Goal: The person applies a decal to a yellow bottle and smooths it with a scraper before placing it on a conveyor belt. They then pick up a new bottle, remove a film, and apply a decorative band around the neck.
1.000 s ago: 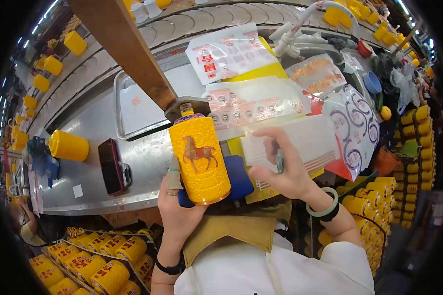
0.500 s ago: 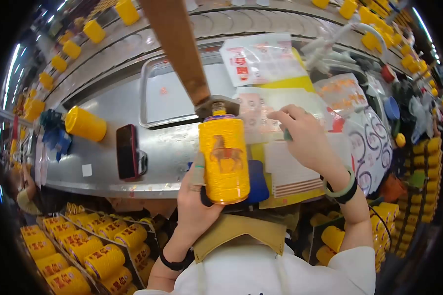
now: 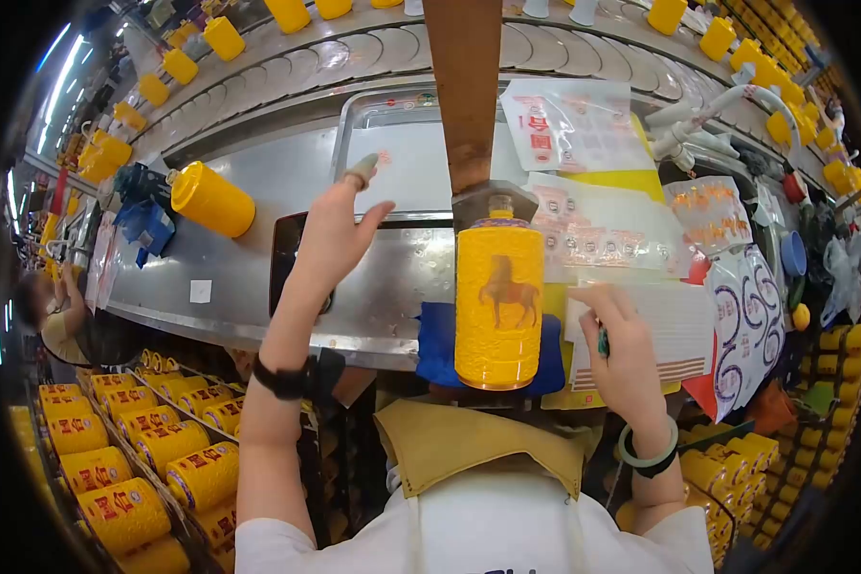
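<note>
A yellow bottle point(image 3: 498, 304) with a brown horse picture on its front stands at the front edge of the workbench, its narrow neck against the bracket of a wooden bar point(image 3: 461, 105). My left hand point(image 3: 340, 234) reaches over the near edge of a metal tray point(image 3: 342, 143), fingers apart, with a pale finger cot on one fingertip. A white sheet with a small red print point(image 3: 381, 161) lies in the tray by that fingertip. My right hand point(image 3: 627, 349) is closed around a small dark-green tool point(image 3: 603, 342), only part of which shows. It hovers over a stack of white sheets point(image 3: 665, 325).
Left on the bench are another yellow bottle point(image 3: 212, 199) and a phone point(image 3: 285, 251), partly behind my arm. Decal sheets point(image 3: 603, 234) lie right of the bar. Crates of yellow bottles point(image 3: 124, 512) flank me. A conveyor point(image 3: 306, 62) runs behind. A person point(image 3: 62, 306) works far left.
My left hand has let go of the horse bottle and moved up and left to the tray. My right hand has drawn back from the decal sheet toward me. The view has shifted.
</note>
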Demonstrator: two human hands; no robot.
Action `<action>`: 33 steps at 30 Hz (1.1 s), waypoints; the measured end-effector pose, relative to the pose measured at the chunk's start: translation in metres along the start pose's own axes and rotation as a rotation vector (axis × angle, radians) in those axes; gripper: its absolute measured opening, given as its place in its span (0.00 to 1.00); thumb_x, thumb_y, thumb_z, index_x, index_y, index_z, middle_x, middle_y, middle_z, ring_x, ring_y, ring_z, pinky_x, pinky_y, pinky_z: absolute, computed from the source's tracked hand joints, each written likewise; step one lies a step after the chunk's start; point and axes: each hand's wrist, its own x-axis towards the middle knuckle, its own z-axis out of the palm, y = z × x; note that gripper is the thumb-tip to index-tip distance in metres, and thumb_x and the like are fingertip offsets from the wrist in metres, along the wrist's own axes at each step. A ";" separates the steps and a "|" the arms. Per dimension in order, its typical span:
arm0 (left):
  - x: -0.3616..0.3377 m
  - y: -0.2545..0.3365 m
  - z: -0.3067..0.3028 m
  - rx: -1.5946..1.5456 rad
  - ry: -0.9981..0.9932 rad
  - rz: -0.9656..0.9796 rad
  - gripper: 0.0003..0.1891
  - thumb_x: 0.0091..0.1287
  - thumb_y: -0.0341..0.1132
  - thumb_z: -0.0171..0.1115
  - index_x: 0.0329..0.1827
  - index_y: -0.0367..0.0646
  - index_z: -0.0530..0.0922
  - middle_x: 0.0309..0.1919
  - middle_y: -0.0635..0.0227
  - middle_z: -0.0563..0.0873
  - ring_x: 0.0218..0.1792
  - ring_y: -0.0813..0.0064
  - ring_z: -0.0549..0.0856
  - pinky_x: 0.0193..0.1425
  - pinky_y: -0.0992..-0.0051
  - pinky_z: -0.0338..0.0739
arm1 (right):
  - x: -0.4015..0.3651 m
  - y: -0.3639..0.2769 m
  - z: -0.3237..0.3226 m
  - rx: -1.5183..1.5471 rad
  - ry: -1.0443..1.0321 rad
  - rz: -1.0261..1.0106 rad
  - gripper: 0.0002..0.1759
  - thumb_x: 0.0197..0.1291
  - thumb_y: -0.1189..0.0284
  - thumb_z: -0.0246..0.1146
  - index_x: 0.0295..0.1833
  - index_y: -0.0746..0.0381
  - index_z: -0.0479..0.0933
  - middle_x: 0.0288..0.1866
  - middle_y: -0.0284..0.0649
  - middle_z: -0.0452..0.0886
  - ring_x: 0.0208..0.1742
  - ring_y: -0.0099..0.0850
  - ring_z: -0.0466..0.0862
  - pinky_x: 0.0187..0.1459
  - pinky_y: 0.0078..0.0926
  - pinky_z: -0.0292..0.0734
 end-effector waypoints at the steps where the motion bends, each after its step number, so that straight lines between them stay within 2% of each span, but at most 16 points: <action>1: 0.017 -0.012 0.007 0.003 0.002 -0.001 0.31 0.69 0.34 0.74 0.72 0.31 0.75 0.61 0.44 0.87 0.63 0.46 0.86 0.68 0.61 0.79 | -0.005 -0.002 0.003 0.003 0.000 -0.002 0.18 0.66 0.85 0.62 0.60 0.62 0.80 0.55 0.52 0.82 0.53 0.55 0.83 0.54 0.46 0.80; 4: 0.048 -0.038 0.031 0.168 -0.083 -0.010 0.27 0.71 0.41 0.72 0.65 0.28 0.79 0.56 0.40 0.88 0.60 0.42 0.85 0.66 0.58 0.79 | -0.018 -0.009 0.010 0.059 0.006 0.049 0.18 0.67 0.85 0.62 0.61 0.62 0.80 0.54 0.52 0.82 0.53 0.54 0.83 0.53 0.44 0.79; 6: 0.054 -0.041 0.045 0.203 -0.045 0.114 0.29 0.73 0.49 0.69 0.59 0.26 0.81 0.51 0.38 0.88 0.57 0.39 0.85 0.63 0.54 0.79 | -0.025 -0.014 0.012 0.123 0.010 0.071 0.18 0.68 0.85 0.61 0.61 0.63 0.80 0.53 0.51 0.82 0.51 0.53 0.83 0.52 0.42 0.79; 11: 0.031 -0.015 0.038 0.345 -0.177 0.089 0.28 0.69 0.54 0.72 0.51 0.31 0.85 0.44 0.42 0.90 0.51 0.43 0.87 0.62 0.55 0.80 | -0.036 -0.012 0.010 0.140 0.028 0.105 0.17 0.69 0.85 0.61 0.61 0.63 0.80 0.50 0.50 0.82 0.45 0.48 0.83 0.49 0.38 0.79; 13: 0.017 -0.006 0.029 0.364 -0.161 0.168 0.27 0.67 0.50 0.74 0.52 0.32 0.85 0.40 0.45 0.91 0.47 0.43 0.88 0.60 0.56 0.81 | -0.037 -0.011 0.009 0.141 0.032 0.128 0.17 0.69 0.85 0.60 0.61 0.63 0.80 0.49 0.50 0.81 0.43 0.46 0.82 0.48 0.36 0.79; 14: 0.014 0.002 0.022 0.385 -0.263 0.083 0.22 0.66 0.36 0.75 0.59 0.34 0.84 0.46 0.47 0.91 0.50 0.48 0.89 0.58 0.56 0.82 | -0.038 -0.011 0.010 0.180 0.043 0.114 0.16 0.70 0.84 0.60 0.61 0.64 0.80 0.48 0.49 0.81 0.42 0.43 0.81 0.47 0.35 0.78; 15: 0.013 -0.003 0.023 0.381 -0.268 0.085 0.22 0.66 0.36 0.75 0.59 0.34 0.84 0.46 0.47 0.91 0.50 0.48 0.89 0.58 0.56 0.82 | -0.037 -0.011 0.011 0.219 0.058 0.094 0.15 0.71 0.84 0.60 0.60 0.64 0.80 0.47 0.48 0.81 0.41 0.41 0.81 0.46 0.33 0.78; 17: 0.011 -0.017 0.028 0.155 -0.204 0.041 0.21 0.64 0.26 0.73 0.61 0.38 0.85 0.45 0.52 0.92 0.48 0.52 0.91 0.55 0.61 0.84 | -0.036 -0.012 0.013 0.224 0.050 0.099 0.15 0.71 0.83 0.60 0.60 0.64 0.80 0.47 0.48 0.81 0.41 0.41 0.80 0.46 0.33 0.78; 18: 0.008 -0.018 0.031 0.094 -0.171 0.044 0.23 0.64 0.18 0.68 0.63 0.41 0.85 0.43 0.56 0.93 0.45 0.55 0.92 0.53 0.64 0.86 | -0.035 -0.014 0.015 0.231 0.043 0.099 0.14 0.72 0.83 0.60 0.60 0.65 0.80 0.46 0.47 0.80 0.40 0.40 0.80 0.46 0.32 0.77; 22: 0.002 -0.017 0.030 0.075 -0.114 0.094 0.24 0.64 0.17 0.67 0.64 0.41 0.85 0.41 0.57 0.93 0.45 0.57 0.93 0.53 0.65 0.85 | -0.036 -0.018 0.019 0.254 0.073 0.084 0.13 0.72 0.82 0.61 0.59 0.65 0.80 0.46 0.47 0.81 0.40 0.39 0.80 0.46 0.32 0.77; 24: -0.010 0.002 0.024 -0.061 0.118 0.095 0.25 0.64 0.17 0.68 0.65 0.43 0.85 0.39 0.60 0.94 0.45 0.63 0.94 0.54 0.68 0.85 | -0.037 -0.017 0.020 0.276 0.081 0.114 0.12 0.72 0.81 0.61 0.59 0.66 0.80 0.45 0.47 0.82 0.40 0.39 0.80 0.46 0.32 0.77; 25: -0.016 0.014 0.020 -0.061 0.115 0.096 0.25 0.64 0.17 0.68 0.65 0.43 0.85 0.39 0.60 0.94 0.45 0.63 0.94 0.54 0.68 0.85 | -0.037 -0.016 0.021 0.277 0.082 0.117 0.12 0.72 0.81 0.61 0.59 0.66 0.80 0.45 0.47 0.82 0.40 0.39 0.80 0.46 0.32 0.77; 27: -0.030 0.047 0.012 -0.142 0.307 0.201 0.26 0.66 0.18 0.69 0.67 0.44 0.84 0.41 0.63 0.95 0.46 0.69 0.93 0.55 0.70 0.84 | -0.034 -0.012 0.023 0.339 0.108 0.111 0.12 0.73 0.80 0.60 0.59 0.66 0.80 0.45 0.46 0.83 0.41 0.38 0.81 0.48 0.31 0.77; 29: -0.052 0.090 0.004 -0.210 0.310 0.298 0.26 0.67 0.18 0.70 0.69 0.40 0.82 0.46 0.60 0.94 0.48 0.69 0.93 0.59 0.67 0.84 | -0.030 -0.006 0.028 0.378 0.140 0.103 0.12 0.73 0.80 0.60 0.59 0.67 0.80 0.44 0.45 0.84 0.42 0.36 0.82 0.48 0.31 0.77; 31: -0.079 0.119 0.009 -0.490 0.150 0.295 0.21 0.68 0.18 0.68 0.66 0.36 0.83 0.53 0.54 0.92 0.54 0.62 0.92 0.66 0.62 0.82 | -0.024 -0.005 0.031 0.419 0.171 0.093 0.12 0.74 0.79 0.60 0.59 0.67 0.80 0.44 0.44 0.85 0.43 0.34 0.82 0.48 0.30 0.77; 33: -0.084 0.131 0.012 -0.390 0.050 0.596 0.19 0.59 0.18 0.70 0.55 0.32 0.86 0.55 0.50 0.90 0.60 0.56 0.90 0.72 0.52 0.80 | -0.018 -0.008 0.032 0.533 0.186 0.150 0.11 0.74 0.79 0.60 0.59 0.67 0.80 0.44 0.42 0.85 0.43 0.30 0.81 0.48 0.29 0.76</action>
